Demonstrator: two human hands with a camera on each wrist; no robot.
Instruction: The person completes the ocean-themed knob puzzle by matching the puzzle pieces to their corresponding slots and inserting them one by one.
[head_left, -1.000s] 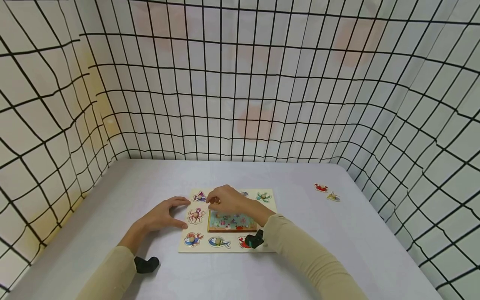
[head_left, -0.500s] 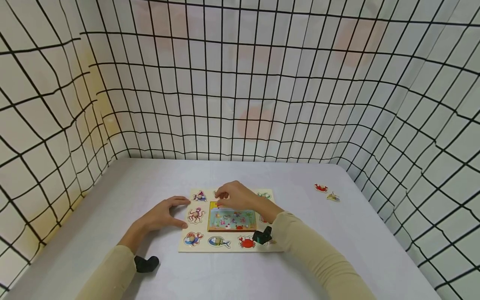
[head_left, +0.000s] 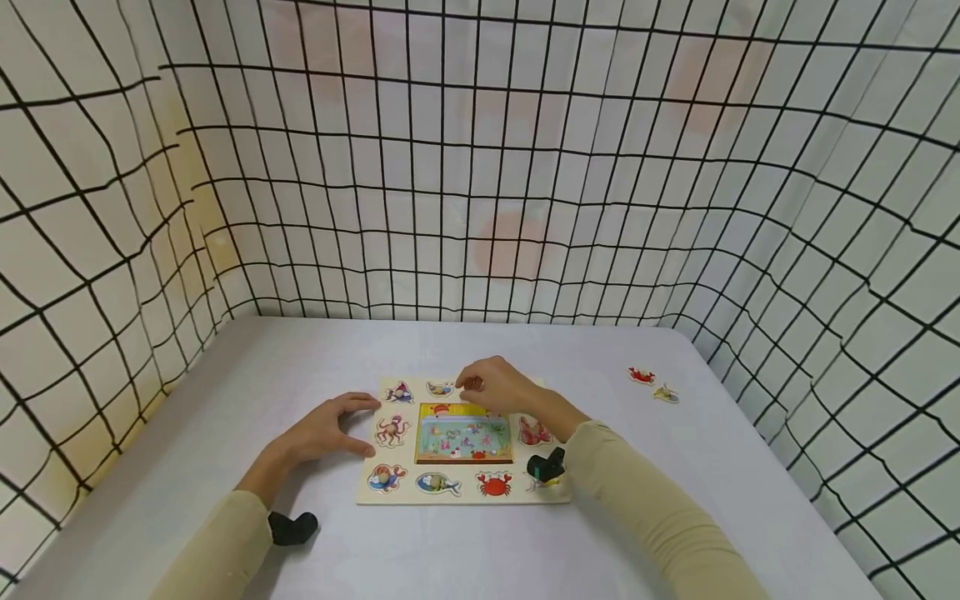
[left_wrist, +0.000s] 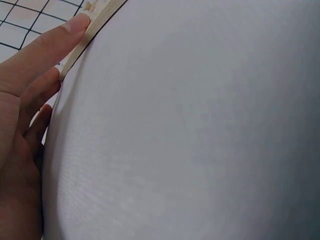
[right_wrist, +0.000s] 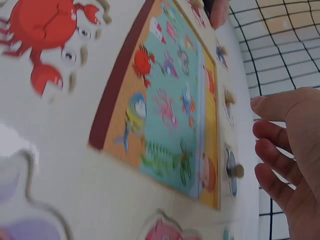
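Note:
A pale wooden puzzle board (head_left: 468,498) with sea-animal pictures lies on the table. My left hand (head_left: 326,432) rests against its left edge, thumb and fingers spread; in the left wrist view, a thumb (left_wrist: 52,45) touches the board's side. Over the far edge, my right hand (head_left: 498,387) hovers with fingers loosely bent, and the right wrist view shows nothing between them. Close by are a knobbed piece (right_wrist: 231,171) and another knobbed piece (head_left: 440,389). An octopus piece (head_left: 392,431) sits at the left, and a knobless red crab picture (head_left: 494,484) at the near side.
Two loose pieces, a red crab (head_left: 641,376) and a yellowish one (head_left: 665,393), lie at the far right of the white table (head_left: 450,550). Black netting (head_left: 480,208) over white walls encloses the back and sides.
My right hand has moved rightward along the board's far edge, uncovering the yellow strip of the centre picture and the far-edge knobbed piece. My left hand has stayed in place.

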